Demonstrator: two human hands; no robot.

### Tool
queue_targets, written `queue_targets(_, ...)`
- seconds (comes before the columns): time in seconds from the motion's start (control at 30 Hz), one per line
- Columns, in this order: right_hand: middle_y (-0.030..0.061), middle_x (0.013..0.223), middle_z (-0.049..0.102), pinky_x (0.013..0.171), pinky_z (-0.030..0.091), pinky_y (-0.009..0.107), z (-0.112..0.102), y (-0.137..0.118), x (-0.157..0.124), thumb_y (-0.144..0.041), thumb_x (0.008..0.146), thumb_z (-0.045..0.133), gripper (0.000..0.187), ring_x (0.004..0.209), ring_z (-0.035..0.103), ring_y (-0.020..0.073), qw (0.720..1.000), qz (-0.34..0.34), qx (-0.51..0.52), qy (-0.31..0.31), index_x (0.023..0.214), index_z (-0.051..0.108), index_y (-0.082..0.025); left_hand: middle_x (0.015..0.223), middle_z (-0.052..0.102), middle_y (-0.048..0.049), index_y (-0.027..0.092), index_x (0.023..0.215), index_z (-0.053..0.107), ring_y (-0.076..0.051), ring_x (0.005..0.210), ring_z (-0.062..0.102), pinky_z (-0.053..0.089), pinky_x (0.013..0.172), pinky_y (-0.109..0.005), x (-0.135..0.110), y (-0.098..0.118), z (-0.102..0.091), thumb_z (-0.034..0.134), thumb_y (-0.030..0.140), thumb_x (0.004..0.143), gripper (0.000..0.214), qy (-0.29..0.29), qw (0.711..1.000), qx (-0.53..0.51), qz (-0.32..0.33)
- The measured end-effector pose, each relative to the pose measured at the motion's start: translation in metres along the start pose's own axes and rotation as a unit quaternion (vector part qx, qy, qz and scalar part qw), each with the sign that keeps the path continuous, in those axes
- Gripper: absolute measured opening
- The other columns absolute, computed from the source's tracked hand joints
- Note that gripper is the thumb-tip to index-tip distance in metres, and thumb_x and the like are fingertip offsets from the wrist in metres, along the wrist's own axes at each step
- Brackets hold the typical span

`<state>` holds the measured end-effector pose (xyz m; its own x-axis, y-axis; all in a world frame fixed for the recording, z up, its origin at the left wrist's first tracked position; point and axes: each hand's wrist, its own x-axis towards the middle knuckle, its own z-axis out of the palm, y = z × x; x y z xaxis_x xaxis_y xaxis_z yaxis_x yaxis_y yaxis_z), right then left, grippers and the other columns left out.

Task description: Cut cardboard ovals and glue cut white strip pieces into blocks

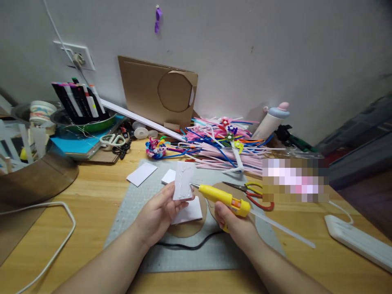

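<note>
My left hand [159, 212] pinches a small white foam rectangle [183, 180], held upright above a grey cutting mat [196, 253]. Lines of glue show on its face. My right hand [235, 224] is wrapped round the grip of a yellow hot glue gun [225, 199], whose metal nozzle touches the right edge of the white piece. A clear glue stick [281, 229] juts from the back of the gun. Under the hands lie another white piece [190, 213] and a brown cardboard disc [186, 228].
Orange-handled scissors [254, 192] lie right of the gun. A heap of coloured pipe cleaners [220, 147] and cut cardboard [159, 92] stand at the back. A white power strip [358, 241] is at right, white cards [141, 173] on the mat's far edge, a marker rack [79, 100] at left.
</note>
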<state>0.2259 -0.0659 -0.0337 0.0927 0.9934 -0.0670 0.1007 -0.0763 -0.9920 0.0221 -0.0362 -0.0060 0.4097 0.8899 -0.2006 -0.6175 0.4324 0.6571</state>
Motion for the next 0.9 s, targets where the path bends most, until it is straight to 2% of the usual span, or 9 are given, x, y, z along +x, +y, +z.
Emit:
queue_targets(0.1,-0.0049,0.052,0.044,0.043,0.034,0.024,-0.0004,-0.0051,-0.0008,-0.055,0.077,0.063,0.037,0.047,0.041,0.0109,1.000,-0.001,-0.001,-0.010,0.075,0.058,-0.018,0.115,0.066,-0.0123,0.014,0.118,0.060,-0.023,0.097,0.063,0.042,0.092,-0.037,0.0004,0.0000,-0.0001,0.049,0.033,0.091,0.035,0.007,1.000,-0.001,-0.002)
queue_targets(0.2,-0.0050,0.054,0.045,0.044,0.035,0.024,-0.0008,-0.0067,0.0002,-0.055,0.076,0.064,0.039,0.048,0.041,0.0110,1.000,-0.002,0.002,0.009,0.087,0.061,-0.018,0.113,0.067,-0.0117,0.013,0.115,0.062,-0.020,0.093,0.064,0.044,0.091,-0.034,0.0002,-0.0003,0.0018,0.050,0.031,0.090,0.033,0.005,1.000,-0.003,0.002)
queue_targets(0.4,-0.0045,0.051,0.042,0.044,0.035,0.026,-0.0009,-0.0016,0.0021,-0.057,0.077,0.062,0.041,0.046,0.039,0.0112,1.000,0.017,0.024,0.003,0.064,0.052,-0.019,0.114,0.067,-0.0107,0.014,0.116,0.062,-0.018,0.089,0.065,0.047,0.085,-0.031,-0.0011,-0.0010,0.0053,0.051,0.029,0.090,0.032,-0.001,1.000,-0.006,-0.015)
queue_targets(0.6,-0.0051,0.050,0.039,0.043,0.031,0.025,0.0008,-0.0062,0.0003,-0.059,0.076,0.061,0.045,0.046,0.037,0.0104,0.999,0.017,0.043,-0.009,0.059,0.047,-0.020,0.113,0.067,-0.0111,0.013,0.115,0.063,-0.019,0.089,0.065,0.048,0.084,-0.032,-0.0020,-0.0008,0.0063,0.051,0.029,0.090,0.032,-0.001,1.000,-0.004,-0.018)
queue_targets(0.7,-0.0044,0.052,0.042,0.044,0.034,0.025,0.0005,-0.0079,-0.0002,-0.058,0.076,0.062,0.041,0.047,0.040,0.0111,1.000,0.012,0.020,0.008,0.065,0.052,-0.019,0.110,0.068,-0.0105,0.014,0.114,0.063,-0.019,0.087,0.065,0.048,0.083,-0.031,-0.0016,-0.0009,0.0060,0.051,0.029,0.090,0.031,0.003,1.000,-0.002,-0.019)
queue_targets(0.83,-0.0042,0.055,0.046,0.045,0.035,0.024,-0.0003,-0.0088,0.0002,-0.055,0.076,0.065,0.038,0.048,0.041,0.0117,1.000,-0.006,-0.002,0.024,0.086,0.061,-0.018,0.109,0.068,-0.0110,0.014,0.114,0.063,-0.020,0.089,0.065,0.047,0.082,-0.032,-0.0011,-0.0017,0.0055,0.052,0.030,0.089,0.031,0.007,1.000,0.005,-0.020)
queue_targets(0.9,-0.0044,0.054,0.044,0.044,0.033,0.024,-0.0004,-0.0083,0.0009,-0.055,0.077,0.064,0.036,0.047,0.040,0.0114,1.000,-0.005,0.006,0.018,0.081,0.059,-0.019,0.110,0.068,-0.0109,0.015,0.113,0.064,-0.020,0.089,0.065,0.048,0.082,-0.032,-0.0015,-0.0021,0.0057,0.053,0.029,0.089,0.030,0.007,1.000,0.006,-0.022)
